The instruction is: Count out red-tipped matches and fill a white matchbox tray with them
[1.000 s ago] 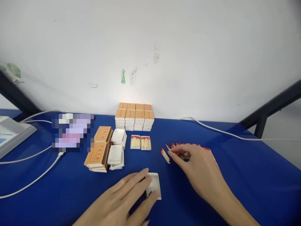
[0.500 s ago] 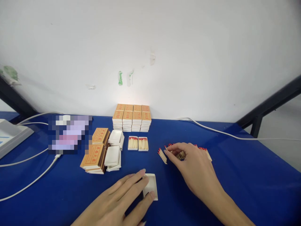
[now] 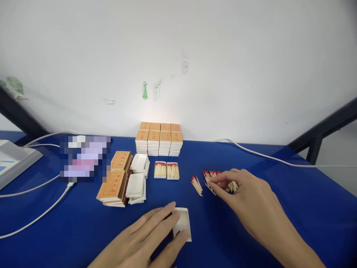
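My left hand rests on the blue table, its fingertips and thumb on the left edge of an empty white matchbox tray. Farther right, my right hand lies over a heap of red-tipped matches, with its fingertips pinching at a few of them. A small separate bunch of matches lies just left of the heap. Two filled trays sit side by side behind the empty one.
Stacked matchboxes stand against the white wall. Orange sleeves and empty white trays are piled at the left. White cables cross the blue table; a white device sits far left.
My right hand has shifted a little to the right over the match heap and now pinches at matches there. My left hand stays on the empty tray.
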`<state>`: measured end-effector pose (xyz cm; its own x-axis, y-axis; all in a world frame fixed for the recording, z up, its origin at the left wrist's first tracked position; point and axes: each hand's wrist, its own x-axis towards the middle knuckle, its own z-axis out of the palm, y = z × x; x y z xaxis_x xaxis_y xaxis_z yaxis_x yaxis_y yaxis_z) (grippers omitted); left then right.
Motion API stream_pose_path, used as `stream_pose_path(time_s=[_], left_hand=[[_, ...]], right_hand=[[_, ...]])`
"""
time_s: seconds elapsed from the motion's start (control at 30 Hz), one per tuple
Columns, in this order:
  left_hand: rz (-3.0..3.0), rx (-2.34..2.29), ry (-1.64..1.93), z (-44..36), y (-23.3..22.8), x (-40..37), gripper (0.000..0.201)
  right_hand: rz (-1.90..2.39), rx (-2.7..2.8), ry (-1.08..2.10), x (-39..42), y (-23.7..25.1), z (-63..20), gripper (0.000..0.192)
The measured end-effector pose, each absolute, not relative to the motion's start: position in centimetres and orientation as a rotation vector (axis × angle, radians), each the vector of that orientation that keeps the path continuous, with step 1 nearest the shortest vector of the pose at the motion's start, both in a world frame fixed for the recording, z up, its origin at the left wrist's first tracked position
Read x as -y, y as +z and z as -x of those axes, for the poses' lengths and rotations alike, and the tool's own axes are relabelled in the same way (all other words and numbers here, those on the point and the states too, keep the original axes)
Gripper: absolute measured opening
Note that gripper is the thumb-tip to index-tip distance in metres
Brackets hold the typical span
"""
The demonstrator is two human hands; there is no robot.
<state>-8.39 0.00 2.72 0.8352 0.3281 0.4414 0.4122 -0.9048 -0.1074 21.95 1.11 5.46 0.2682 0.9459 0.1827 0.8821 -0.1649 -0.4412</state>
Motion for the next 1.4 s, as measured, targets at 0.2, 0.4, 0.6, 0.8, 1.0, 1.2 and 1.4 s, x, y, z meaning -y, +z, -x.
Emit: stream_pose_path(time_s=[0.2,0.4,0.6,0.8,1.0,1.2,1.4], left_hand=[[2.819,0.569,-0.665,8.2,2.6,-0.1,0.038],[2.807,0.564,-0.684,8.4,2.4,-0.2,0.038],[2.787,0.552,-0.692,8.4,2.7,-0.3,0.04],[2.797,0.548,-0.658,8.3,3.0,-0.1,0.041],[2.811,0.546,-0.671,8.7,2.5,-0.2,0.039],[2.801,0.553,-0.693,8.4,2.5,-0.1,0.039],[2.814,0.555,-0.689,8.5,2.8,-0.4,0.039]], right_hand=[[2.114,1.735,0.112,-1.2,5.0,-20.7,0.01],[2.116,1.748,0.046,-1.4,4.4,-20.1,0.016],[2.164,1.761,0.047,-2.3,4.7,-19.3,0.021],[2.097,1.79,0.117,-3.0,5.1,-18.6,0.033],[2.045,1.773,0.104,-2.3,4.7,-18.2,0.027],[2.054,1.779,0.063,-1.8,4.0,-17.8,0.021],[2.094,1.801,0.022,-2.5,4.0,-17.4,0.022]])
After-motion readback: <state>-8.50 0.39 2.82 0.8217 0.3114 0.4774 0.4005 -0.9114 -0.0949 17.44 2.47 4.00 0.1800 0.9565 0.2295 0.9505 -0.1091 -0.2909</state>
